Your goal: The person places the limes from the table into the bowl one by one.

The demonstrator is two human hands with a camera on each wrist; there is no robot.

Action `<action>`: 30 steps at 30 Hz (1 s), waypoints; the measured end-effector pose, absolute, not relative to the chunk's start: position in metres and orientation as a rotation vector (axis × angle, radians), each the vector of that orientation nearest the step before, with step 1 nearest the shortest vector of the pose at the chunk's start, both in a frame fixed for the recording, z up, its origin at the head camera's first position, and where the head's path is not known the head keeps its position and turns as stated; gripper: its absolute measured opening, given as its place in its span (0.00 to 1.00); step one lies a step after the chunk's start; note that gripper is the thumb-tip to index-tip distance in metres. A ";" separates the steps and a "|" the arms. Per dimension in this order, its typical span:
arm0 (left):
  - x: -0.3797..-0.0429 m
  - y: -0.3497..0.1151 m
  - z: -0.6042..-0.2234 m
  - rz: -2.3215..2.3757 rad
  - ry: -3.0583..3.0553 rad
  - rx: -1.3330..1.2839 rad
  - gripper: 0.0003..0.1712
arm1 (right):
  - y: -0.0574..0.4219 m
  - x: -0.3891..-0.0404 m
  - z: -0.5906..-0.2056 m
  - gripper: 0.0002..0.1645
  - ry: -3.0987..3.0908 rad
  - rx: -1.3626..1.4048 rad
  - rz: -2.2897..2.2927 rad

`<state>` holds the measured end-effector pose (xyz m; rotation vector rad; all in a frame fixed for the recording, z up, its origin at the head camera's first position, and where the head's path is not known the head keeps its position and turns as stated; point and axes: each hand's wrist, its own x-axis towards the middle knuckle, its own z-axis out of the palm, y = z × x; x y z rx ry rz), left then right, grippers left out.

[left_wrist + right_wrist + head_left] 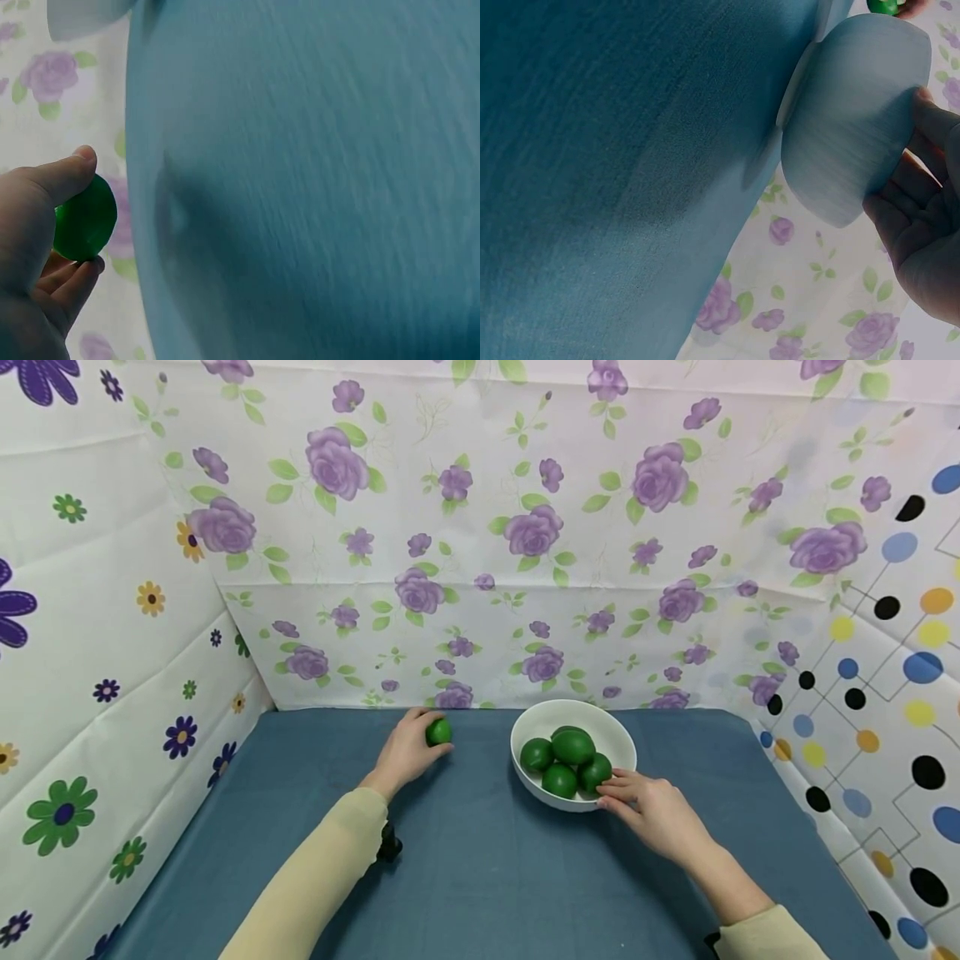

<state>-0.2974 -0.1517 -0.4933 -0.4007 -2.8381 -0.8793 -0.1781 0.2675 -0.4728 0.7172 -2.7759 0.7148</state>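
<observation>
My left hand [408, 752] pinches a green lime [438, 732] between thumb and fingers, near the far edge of the table. The left wrist view shows the lime [86, 217] with the thumb on one side and fingertips on the other. To the right stands a white bowl [618, 735] holding several dark green limes [573, 747], some piled on others. My right hand [660, 814] holds the bowl's near right rim, its fingertips beside the nearest lime. In the right wrist view, the hand [930, 217] meets the bowl [855, 112] along its rim.
A blue cloth [480, 877] covers the table. Behind it hangs a white curtain [480, 635] with purple roses. Flower-patterned cloth [90, 710] closes the left side, and dotted cloth [885, 727] the right.
</observation>
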 end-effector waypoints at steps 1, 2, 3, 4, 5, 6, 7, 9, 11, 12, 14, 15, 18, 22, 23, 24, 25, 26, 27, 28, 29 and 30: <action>-0.296 -0.149 -0.492 -0.889 -2.827 -0.416 0.38 | 0.268 -0.178 -0.473 0.18 -2.775 0.718 0.715; -0.295 -0.145 -0.491 -0.899 -2.814 -0.433 0.38 | 0.268 -0.178 -0.473 0.18 -2.774 0.718 0.716; -0.294 -0.142 -0.490 -0.905 -2.804 -0.449 0.37 | 0.268 -0.178 -0.473 0.18 -2.773 0.718 0.717; -0.293 -0.138 -0.489 -0.906 -2.789 -0.471 0.37 | 0.268 -0.178 -0.473 0.18 -2.772 0.718 0.717; -0.292 -0.135 -0.488 -0.910 -2.774 -0.494 0.37 | 0.268 -0.178 -0.473 0.18 -2.772 0.717 0.715; -0.291 -0.132 -0.487 -0.912 -2.759 -0.518 0.37 | 0.268 -0.178 -0.473 0.18 -2.772 0.716 0.715; -0.289 -0.128 -0.486 -0.913 -2.745 -0.544 0.37 | 0.268 -0.178 -0.473 0.18 -2.771 0.716 0.714; -0.287 -0.122 -0.485 -0.904 -2.724 -0.591 0.36 | 0.268 -0.178 -0.473 0.18 -2.770 0.714 0.714; -0.283 -0.117 -0.483 -0.908 -2.706 -0.629 0.36 | 0.268 -0.178 -0.474 0.18 -2.770 0.712 0.714; -0.281 -0.115 -0.482 -0.909 -2.697 -0.645 0.37 | 0.268 -0.178 -0.474 0.18 -2.769 0.712 0.716; -0.278 -0.110 -0.480 -0.910 -2.680 -0.668 0.37 | 0.268 -0.178 -0.474 0.18 -2.768 0.710 0.721; -0.277 -0.108 -0.479 -0.912 -2.669 -0.678 0.37 | 0.268 -0.178 -0.474 0.18 -2.768 0.709 0.723; -0.274 -0.103 -0.477 -0.913 -2.642 -0.696 0.36 | 0.268 -0.178 -0.474 0.18 -2.767 0.709 0.728; -0.269 -0.095 -0.472 -0.931 -2.608 -0.728 0.36 | 0.268 -0.179 -0.475 0.18 -2.768 0.709 0.722; -0.268 -0.092 -0.471 -0.939 -2.598 -0.742 0.36 | 0.268 -0.179 -0.475 0.18 -2.768 0.709 0.720; -0.267 -0.090 -0.470 -0.949 -2.590 -0.757 0.36 | 0.269 -0.179 -0.475 0.18 -2.768 0.711 0.718; -0.266 -0.088 -0.469 -0.958 -2.582 -0.773 0.36 | 0.269 -0.179 -0.475 0.18 -2.767 0.712 0.717; -0.265 -0.086 -0.468 -0.965 -2.572 -0.790 0.36 | 0.269 -0.179 -0.475 0.18 -2.767 0.713 0.717; -0.264 -0.084 -0.467 -0.972 -2.567 -0.803 0.36 | 0.268 -0.179 -0.474 0.18 -2.766 0.715 0.718; -0.263 -0.081 -0.466 -0.984 -2.557 -0.818 0.36 | 0.268 -0.179 -0.474 0.18 -2.766 0.715 0.717; -0.262 -0.079 -0.465 -0.989 -2.548 -0.831 0.36 | 0.268 -0.179 -0.474 0.18 -2.767 0.717 0.718; -0.261 -0.078 -0.465 -0.995 -2.542 -0.841 0.35 | 0.268 -0.179 -0.474 0.18 -2.768 0.718 0.719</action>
